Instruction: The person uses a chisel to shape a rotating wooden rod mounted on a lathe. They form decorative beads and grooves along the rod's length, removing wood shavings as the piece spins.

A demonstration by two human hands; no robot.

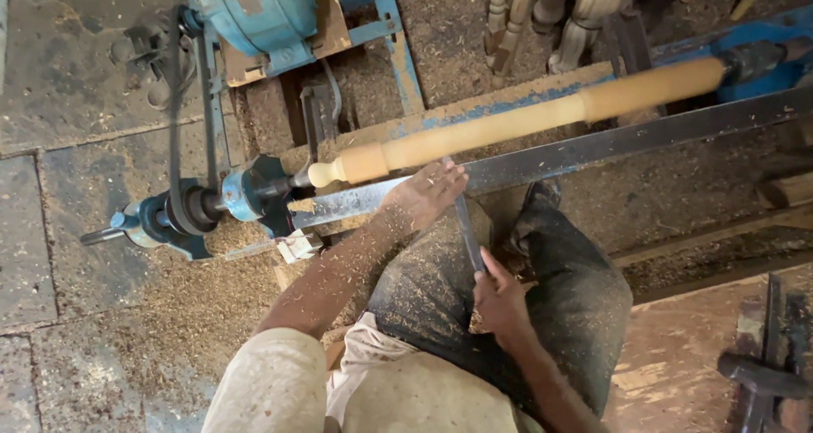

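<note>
1. Nearest the camera, the person's pale sleeves and dusty dark trousers [559,314] fill the lower middle of the view, speckled with wood chips.
2. The right hand [500,297] is closed around the lower end of a long metal chisel [467,234], gripping it just above the lap.
3. The chisel runs up and slightly left from that hand, its blade reaching toward the wooden spindle [517,119].
4. The left hand [423,197] lies flat over the upper part of the chisel, fingers stretched out and pressing down where the blade crosses the steel tool rest [593,149]; the forearm is coated in sawdust.
5. The tool rest is a long flat bar running diagonally, just below the spindle and parallel to it.
6. The spindle is mounted in the lathe, pale and rounded, with a small knob shaped at its left end and a thicker, darker stretch toward the right.
7. At the spindle's left end sits the blue headstock [254,191], with a dark belt [175,119] rising from its pulley.
8. Sawdust [195,297] lies heaped on the stone floor [68,86] below the headstock.
9. Farther off, a blue motor [258,13] sits at the top, and several turned wooden legs [550,9] lean together at the upper right.
</note>
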